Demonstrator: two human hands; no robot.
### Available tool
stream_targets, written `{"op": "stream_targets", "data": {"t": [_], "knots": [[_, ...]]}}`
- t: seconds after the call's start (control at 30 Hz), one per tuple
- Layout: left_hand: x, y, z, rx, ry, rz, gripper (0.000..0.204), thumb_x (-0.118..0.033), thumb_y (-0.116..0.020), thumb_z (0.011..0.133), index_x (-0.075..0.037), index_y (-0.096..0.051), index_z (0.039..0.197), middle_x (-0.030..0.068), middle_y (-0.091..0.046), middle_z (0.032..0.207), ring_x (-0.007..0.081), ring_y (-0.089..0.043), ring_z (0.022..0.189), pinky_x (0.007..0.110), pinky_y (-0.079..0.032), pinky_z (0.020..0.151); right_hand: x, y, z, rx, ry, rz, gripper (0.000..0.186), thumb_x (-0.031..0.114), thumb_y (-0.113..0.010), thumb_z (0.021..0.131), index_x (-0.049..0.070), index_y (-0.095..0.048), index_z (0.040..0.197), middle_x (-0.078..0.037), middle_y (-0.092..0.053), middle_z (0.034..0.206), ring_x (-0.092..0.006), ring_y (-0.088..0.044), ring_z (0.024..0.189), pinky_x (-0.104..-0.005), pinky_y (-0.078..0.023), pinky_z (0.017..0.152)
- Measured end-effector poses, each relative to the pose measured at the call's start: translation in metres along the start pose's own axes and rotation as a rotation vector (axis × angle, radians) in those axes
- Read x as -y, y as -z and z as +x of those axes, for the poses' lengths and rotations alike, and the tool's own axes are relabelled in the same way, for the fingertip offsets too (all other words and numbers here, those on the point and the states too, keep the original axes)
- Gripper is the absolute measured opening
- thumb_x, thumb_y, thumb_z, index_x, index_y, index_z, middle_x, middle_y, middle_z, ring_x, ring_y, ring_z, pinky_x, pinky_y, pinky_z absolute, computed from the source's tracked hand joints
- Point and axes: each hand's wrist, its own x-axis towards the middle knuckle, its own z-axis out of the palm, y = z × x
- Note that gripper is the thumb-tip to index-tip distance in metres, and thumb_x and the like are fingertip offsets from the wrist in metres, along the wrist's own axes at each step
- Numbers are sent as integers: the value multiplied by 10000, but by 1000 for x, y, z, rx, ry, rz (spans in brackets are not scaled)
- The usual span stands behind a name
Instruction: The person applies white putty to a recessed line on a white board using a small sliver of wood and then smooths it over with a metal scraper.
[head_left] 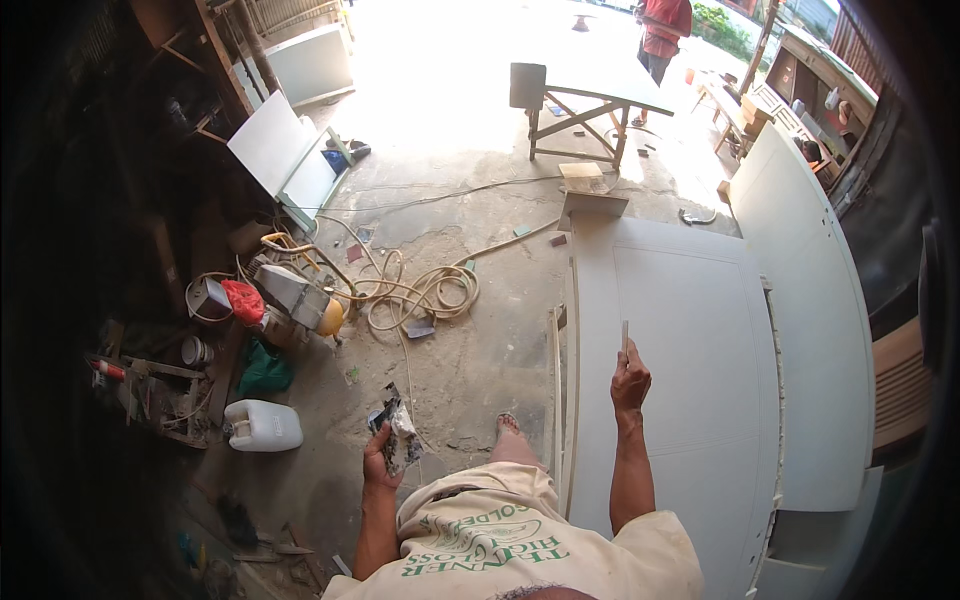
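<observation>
In the head view, the left hand [375, 461] has its fingers closed around the edge of a dark, ragged scrap [407, 450] bearing a lump of white paste [403, 419], held over the concrete floor [500, 370] left of the pale door panel [690, 340]. The right hand [630, 385] has its fingers curled tight around a thin, flat scraper-like tool [625, 336] pointing away from the person above that panel; whether the tool touches the surface I cannot tell.
</observation>
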Motion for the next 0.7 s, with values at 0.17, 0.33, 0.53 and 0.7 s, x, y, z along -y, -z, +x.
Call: {"op": "stream_targets", "data": {"t": [0.17,0.33,0.53,0.7], "knots": [[0,-63,39,-46,-116,50,247,-169,-652,996,-19,-699,1187,114,-760,1112,236,-746,955,371,-601,878,-26,-30,95,-38,106,-13,354,90,-596,968,64,-621,1320,-194,-678,898,-433,-679,796,-520,-555,652],[0,-72,58,-225,-169,123,222,-193,-668,995,-59,-717,1165,72,-775,1071,170,-752,905,322,-604,794,-36,-71,158,54,110,-98,336,124,-559,960,67,-615,1287,-194,-695,923,-435,-687,773,-532,-576,673],[0,-70,76,-193,-122,86,236,-180,-663,999,-26,-711,1170,104,-766,1102,207,-744,958,344,-590,858,-63,-103,207,86,84,-154,323,136,-569,934,68,-643,1241,-200,-709,921,-427,-703,813,-523,-584,709],[-3,-61,88,-134,-57,59,236,-196,-638,1013,-29,-714,1162,96,-775,1073,213,-759,895,324,-609,801,-69,-125,218,130,108,-111,222,109,-572,920,49,-641,1122,-210,-709,910,-435,-703,810,-520,-588,714]]}}
